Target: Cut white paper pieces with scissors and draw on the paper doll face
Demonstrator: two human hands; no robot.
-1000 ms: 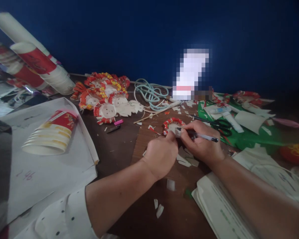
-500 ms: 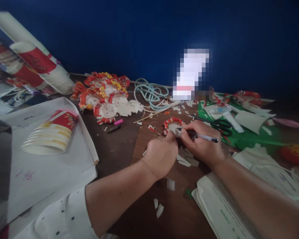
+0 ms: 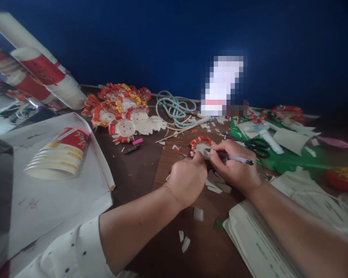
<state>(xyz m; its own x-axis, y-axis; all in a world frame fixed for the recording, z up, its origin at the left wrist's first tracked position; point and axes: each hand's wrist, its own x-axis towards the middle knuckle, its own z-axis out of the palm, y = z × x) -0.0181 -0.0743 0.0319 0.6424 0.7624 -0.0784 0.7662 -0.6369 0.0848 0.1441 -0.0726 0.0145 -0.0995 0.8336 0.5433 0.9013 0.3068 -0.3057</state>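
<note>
My right hand [image 3: 234, 162] is closed round a pen [image 3: 237, 158], its tip over a small round paper craft [image 3: 201, 145] with a curled red rim and a pale middle. My left hand [image 3: 188, 179] is closed at the near edge of that craft, fingers pinching it; the fingertips are partly hidden. White paper scraps [image 3: 213, 183] lie just below the hands. Several similar crafts [image 3: 123, 125] with red and yellow rims are heaped at the back left, some with dots drawn on their pale middles.
Stacked paper cups [image 3: 60, 154] lie on a white board [image 3: 60, 204] at left. A pale blue cable [image 3: 175, 108] coils at the back. Black scissors [image 3: 258, 148] and a glue stick [image 3: 271, 141] rest on a green sheet [image 3: 290, 164]. A pen cap [image 3: 132, 149] lies left of the hands.
</note>
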